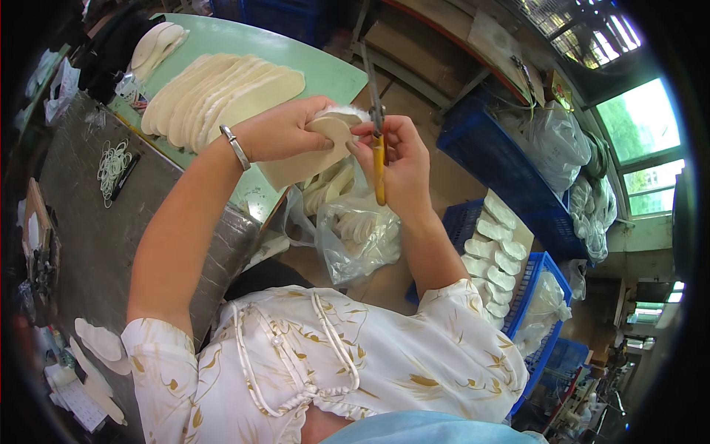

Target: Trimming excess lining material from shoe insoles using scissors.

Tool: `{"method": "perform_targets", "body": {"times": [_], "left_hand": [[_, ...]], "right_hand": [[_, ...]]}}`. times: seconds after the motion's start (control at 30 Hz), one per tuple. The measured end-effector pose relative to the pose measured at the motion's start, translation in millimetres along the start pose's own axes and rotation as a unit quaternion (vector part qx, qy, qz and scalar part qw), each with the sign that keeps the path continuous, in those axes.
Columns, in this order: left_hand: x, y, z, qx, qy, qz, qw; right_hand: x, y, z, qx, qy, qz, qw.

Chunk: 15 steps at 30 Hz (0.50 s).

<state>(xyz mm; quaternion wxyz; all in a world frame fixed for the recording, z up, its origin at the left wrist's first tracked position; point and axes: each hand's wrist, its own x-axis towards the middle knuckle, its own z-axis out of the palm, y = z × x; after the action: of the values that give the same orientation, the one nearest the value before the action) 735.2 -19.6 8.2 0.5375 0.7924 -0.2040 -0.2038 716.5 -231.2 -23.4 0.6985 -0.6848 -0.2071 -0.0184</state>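
Note:
My left hand (292,133) is closed on a cream insole (292,169) with a fluffy white edge, thumb on top, held above the gap beside the green table. A metal bangle circles that wrist. In my right hand (403,159) is a pair of scissors (380,166) with yellow handles, its blades pointing up and away. My right thumb and fingertips are also at the insole's right edge. On the green tabletop (325,66), a fanned row of similar insoles (222,96) lies to the left of the held one.
Below my hands is a clear plastic bag (359,244) of insoles. Blue crates (495,155) stand at right, one beside a board with rows of white insoles (503,259). A dark worktable (148,214) at left bears a string bundle (115,164) and a black pen.

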Motion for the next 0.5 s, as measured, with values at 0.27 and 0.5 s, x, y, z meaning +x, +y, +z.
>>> {"method": "perform_targets", "body": {"times": [0.27, 0.5], "left_hand": [[-12.2, -19.4, -4.0, 0.022, 0.041, 0.034, 0.998], [-69.6, -29.2, 67.5, 0.05, 0.367, 0.035, 0.928]], "right_hand": [[21.0, 22.6, 23.1, -0.108, -0.026, -0.003, 0.994], [34.4, 26.9, 35.9, -0.006, 0.025, 0.042, 0.999]]}}
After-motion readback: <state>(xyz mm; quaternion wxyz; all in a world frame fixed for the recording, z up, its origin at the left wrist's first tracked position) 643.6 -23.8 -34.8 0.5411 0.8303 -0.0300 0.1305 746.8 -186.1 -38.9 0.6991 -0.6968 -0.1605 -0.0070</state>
